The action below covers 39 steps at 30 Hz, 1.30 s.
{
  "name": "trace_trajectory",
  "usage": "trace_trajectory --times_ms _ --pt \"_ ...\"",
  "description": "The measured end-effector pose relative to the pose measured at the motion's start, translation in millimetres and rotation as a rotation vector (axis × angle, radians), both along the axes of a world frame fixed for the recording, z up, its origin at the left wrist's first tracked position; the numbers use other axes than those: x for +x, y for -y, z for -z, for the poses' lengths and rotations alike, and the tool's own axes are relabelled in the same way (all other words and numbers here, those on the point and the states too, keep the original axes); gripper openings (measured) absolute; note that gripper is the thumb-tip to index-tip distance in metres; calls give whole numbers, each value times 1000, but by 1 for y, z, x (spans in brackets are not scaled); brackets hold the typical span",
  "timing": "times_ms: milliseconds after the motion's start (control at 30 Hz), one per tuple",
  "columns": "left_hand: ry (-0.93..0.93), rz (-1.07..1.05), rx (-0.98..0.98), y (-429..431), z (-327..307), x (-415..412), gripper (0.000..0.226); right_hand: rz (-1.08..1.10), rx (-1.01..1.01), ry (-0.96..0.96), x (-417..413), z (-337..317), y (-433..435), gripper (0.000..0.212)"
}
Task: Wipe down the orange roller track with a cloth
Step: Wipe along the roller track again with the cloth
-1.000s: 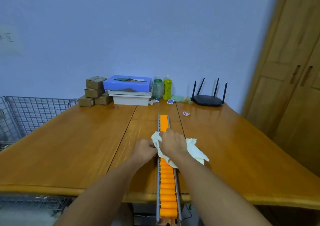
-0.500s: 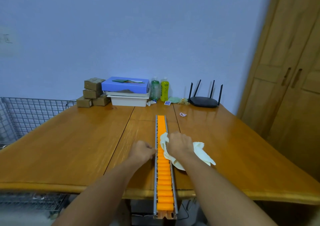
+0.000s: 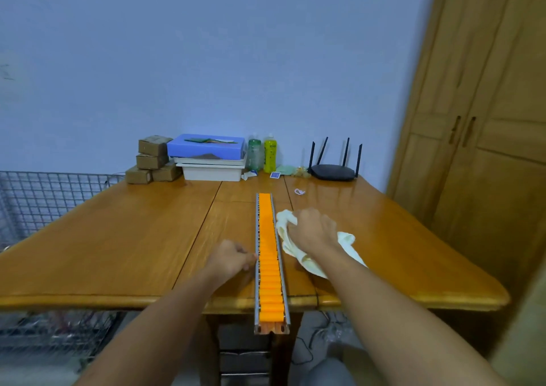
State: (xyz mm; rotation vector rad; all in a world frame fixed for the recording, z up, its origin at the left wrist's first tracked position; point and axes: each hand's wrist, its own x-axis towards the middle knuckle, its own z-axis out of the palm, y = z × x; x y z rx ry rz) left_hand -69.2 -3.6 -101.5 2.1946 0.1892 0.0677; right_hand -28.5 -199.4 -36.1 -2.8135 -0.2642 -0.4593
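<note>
Left hand (image 3: 233, 257) fisted against roller track (image 3: 268, 255) left rail; right hand (image 3: 314, 230) clutches cloth (image 3: 298, 257) on bench (image 3: 118, 238) right of track. Track overhangs bench edge; hard wiping could shift it.

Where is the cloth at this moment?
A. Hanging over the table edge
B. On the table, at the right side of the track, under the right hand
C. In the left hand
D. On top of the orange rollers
B: the cloth lies on the table right of the roller track, under the right hand.
</note>
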Motion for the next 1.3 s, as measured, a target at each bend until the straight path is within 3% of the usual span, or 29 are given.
trace_trajectory --times_ms 133,267,400,600,733,1000,1300 --pt "11 4 24 14 -3 -13 28 -92 12 16 -23 -2 -24 9" --pt "35 6 14 19 -4 -26 24 -179 -86 54 -39 11 -51 29" --pt "103 28 0 15 2 -33 17 -184 -164 50 -43 28 -62 30" --pt "51 8 89 13 5 -27 38 -196 -223 52 -41 41 -53 29" --pt "24 3 115 14 4 -25 28 -212 -252 61 -42 44 -44 33" --pt "33 -4 137 20 3 -27 34 -162 -364 101 -47 43 -28 22" --pt "8 25 121 25 -3 -49 23 -60 -385 60 -56 31 12 15"
